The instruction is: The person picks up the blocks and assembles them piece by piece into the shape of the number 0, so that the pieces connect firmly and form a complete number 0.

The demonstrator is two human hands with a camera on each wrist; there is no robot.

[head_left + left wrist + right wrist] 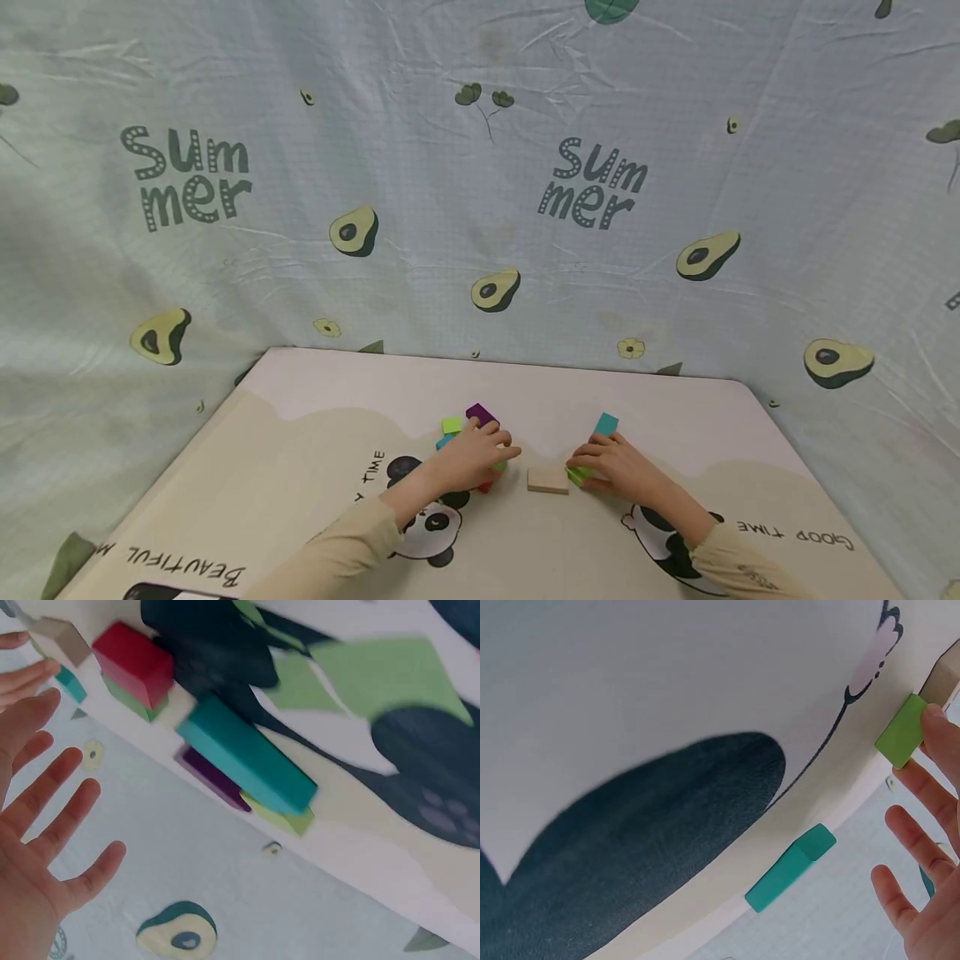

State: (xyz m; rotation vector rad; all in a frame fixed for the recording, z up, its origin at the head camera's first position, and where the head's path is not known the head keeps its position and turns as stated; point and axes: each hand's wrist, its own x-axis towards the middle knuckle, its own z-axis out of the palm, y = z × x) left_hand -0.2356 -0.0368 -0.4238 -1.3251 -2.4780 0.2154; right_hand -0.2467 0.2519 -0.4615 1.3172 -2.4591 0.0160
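Observation:
My right hand (618,468) pinches a lime-green block (901,733) between thumb and index finger, at the right end of a plain wooden block (547,481). Its other fingers are spread apart. Beyond that hand lies a teal block (789,868). My left hand (467,460) is held over a group of coloured blocks, fingers extended and apart, with nothing in its grasp. Around it are a red block (135,661) by a green block (129,699), a long teal block (247,754), a purple block (481,414) and another lime block (451,425).
The blocks lie on a pale table (300,433) printed with pandas and lettering. A curtain (420,167) with avocado prints hangs behind the table's far edge. A dark-edged object or print (138,591) shows at the bottom left.

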